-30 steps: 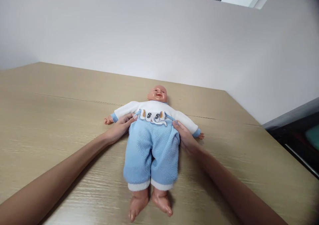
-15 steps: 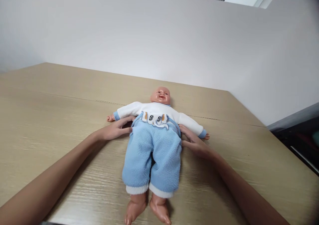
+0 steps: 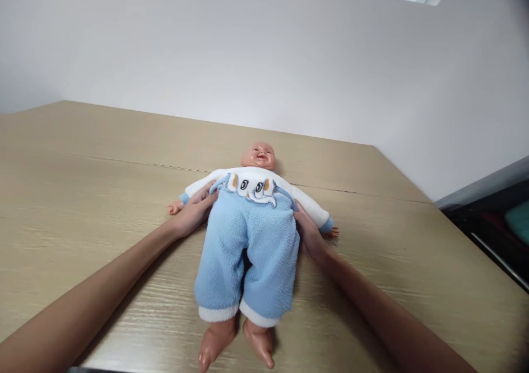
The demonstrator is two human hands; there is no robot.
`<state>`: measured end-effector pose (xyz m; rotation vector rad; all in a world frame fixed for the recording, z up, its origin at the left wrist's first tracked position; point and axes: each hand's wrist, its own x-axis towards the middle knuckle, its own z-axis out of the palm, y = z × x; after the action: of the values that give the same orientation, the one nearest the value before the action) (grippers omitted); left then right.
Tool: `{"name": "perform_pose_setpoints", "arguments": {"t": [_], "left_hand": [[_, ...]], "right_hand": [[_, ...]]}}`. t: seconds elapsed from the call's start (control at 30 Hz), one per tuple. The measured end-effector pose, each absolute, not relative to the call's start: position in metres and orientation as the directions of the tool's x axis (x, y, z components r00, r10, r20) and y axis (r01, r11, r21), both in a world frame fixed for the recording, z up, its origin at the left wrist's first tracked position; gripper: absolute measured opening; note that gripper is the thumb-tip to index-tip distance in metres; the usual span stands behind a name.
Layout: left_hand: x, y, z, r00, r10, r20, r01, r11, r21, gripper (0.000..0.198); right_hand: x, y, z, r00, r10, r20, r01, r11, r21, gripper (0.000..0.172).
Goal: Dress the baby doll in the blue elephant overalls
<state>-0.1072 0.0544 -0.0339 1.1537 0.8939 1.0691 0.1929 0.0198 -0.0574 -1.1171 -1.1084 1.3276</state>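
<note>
A baby doll (image 3: 258, 155) lies on its back on the wooden table, its head away from me and its bare feet near the front edge. It wears a white top (image 3: 309, 205) with blue cuffs and fluffy blue trousers (image 3: 248, 252) with an elephant face on the bib. My left hand (image 3: 194, 213) grips the trousers' side at the waist, its fingertips partly under the blue edging. On the other side, my right hand (image 3: 309, 232) holds the waist too, with its fingers partly hidden behind the cloth.
The wooden table (image 3: 103, 196) stretches out on both sides, with a seam across it behind the doll. A pale wall (image 3: 248, 59) rises at the back. Dark shelving (image 3: 487, 230) stands beyond the right edge.
Both hands have closed in on the waist of the trousers, and the trousers' top is raised a little. The whole view has shifted slightly, with the doll now further left.
</note>
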Motion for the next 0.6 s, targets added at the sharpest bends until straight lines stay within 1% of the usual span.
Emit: {"name": "perform_pose_setpoints", "arguments": {"t": [0.07,0.13,0.2,0.27,0.37,0.43,0.47,0.57,0.6], "left_hand": [[-0.110,0.056,-0.031,0.291,0.956,0.020,-0.164,0.029,0.986,0.043],[-0.112,0.059,-0.028,0.324,0.945,0.051,-0.138,-0.006,0.990,0.039],[-0.111,0.062,-0.024,0.322,0.943,0.087,-0.136,-0.045,0.990,0.039],[-0.106,0.064,-0.022,0.286,0.951,0.121,-0.140,-0.083,0.987,0.042],[-0.100,0.065,-0.020,0.224,0.969,0.108,-0.067,-0.095,0.993,0.049],[-0.103,0.063,-0.019,0.201,0.977,0.075,0.028,-0.082,0.996,0.049],[-0.107,0.062,-0.020,0.205,0.976,0.069,0.082,-0.087,0.993,0.048],[-0.123,0.061,-0.022,0.277,0.958,0.076,0.202,-0.135,0.970,0.043],[-0.128,0.062,-0.023,0.309,0.948,0.070,0.224,-0.144,0.964,0.041]], "right_hand": [[0.197,0.018,-0.052,-0.026,0.997,0.071,-0.058,0.070,-0.996,0.012],[0.198,0.017,-0.044,-0.024,0.986,0.164,-0.007,0.164,-0.986,0.007],[0.196,0.019,-0.037,-0.033,0.976,0.217,-0.013,0.217,-0.976,0.003],[0.193,0.024,-0.034,-0.037,0.975,0.221,-0.055,0.218,-0.974,0.004],[0.194,0.032,-0.041,-0.027,0.991,0.130,-0.016,0.130,-0.991,0.008],[0.200,0.035,-0.048,-0.041,0.995,0.088,0.079,0.091,-0.993,0.015],[0.204,0.034,-0.051,-0.062,0.994,0.093,0.147,0.101,-0.984,0.018],[0.217,0.029,-0.053,-0.162,0.968,0.193,0.348,0.239,-0.907,0.014],[0.221,0.028,-0.052,-0.199,0.954,0.224,0.384,0.286,-0.878,0.012]]}}
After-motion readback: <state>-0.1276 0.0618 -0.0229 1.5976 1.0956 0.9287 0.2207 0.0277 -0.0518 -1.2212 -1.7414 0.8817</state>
